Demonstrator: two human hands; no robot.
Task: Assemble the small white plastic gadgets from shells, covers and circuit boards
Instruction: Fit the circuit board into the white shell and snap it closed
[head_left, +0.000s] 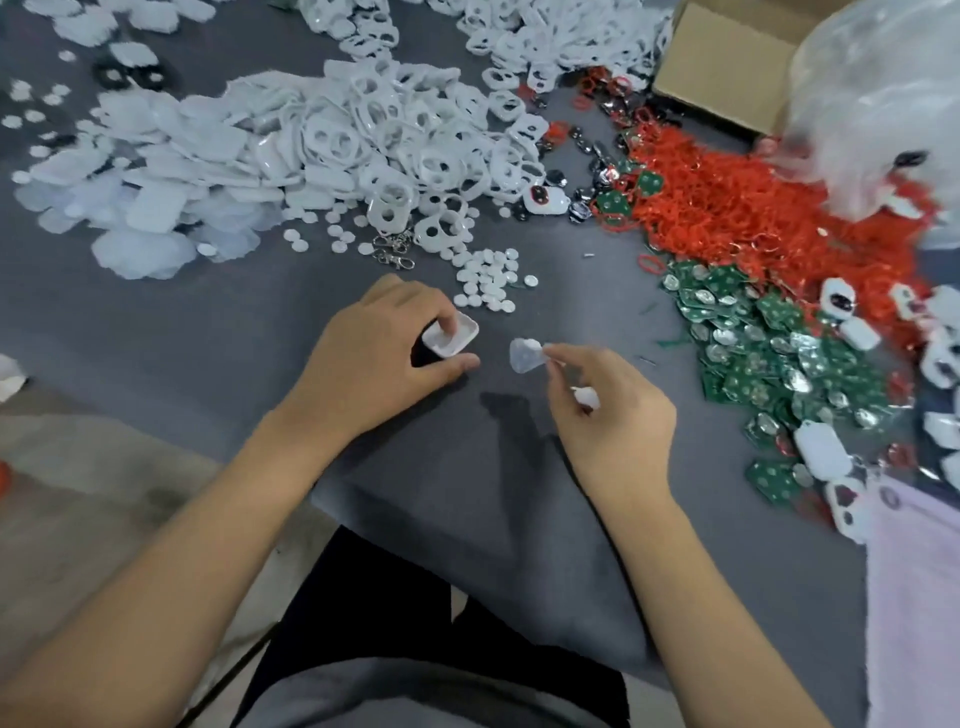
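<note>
The left hand (376, 353) pinches a small white rigid plastic shell (451, 336) at centre, while at its three o'clock the right hand (605, 410) pinches a thin translucent floppy membrane (525, 355) (light, best edge-held)

Soft, even overhead light, faint shadows under the hands, edges blurred and wide-angle warped.

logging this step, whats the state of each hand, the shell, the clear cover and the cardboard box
left hand: grips the white shell
white shell: hollow side up, held just above the grey cloth
right hand: pinches the clear cover
clear cover: held beside the shell, not fitted
cardboard box: open
</note>
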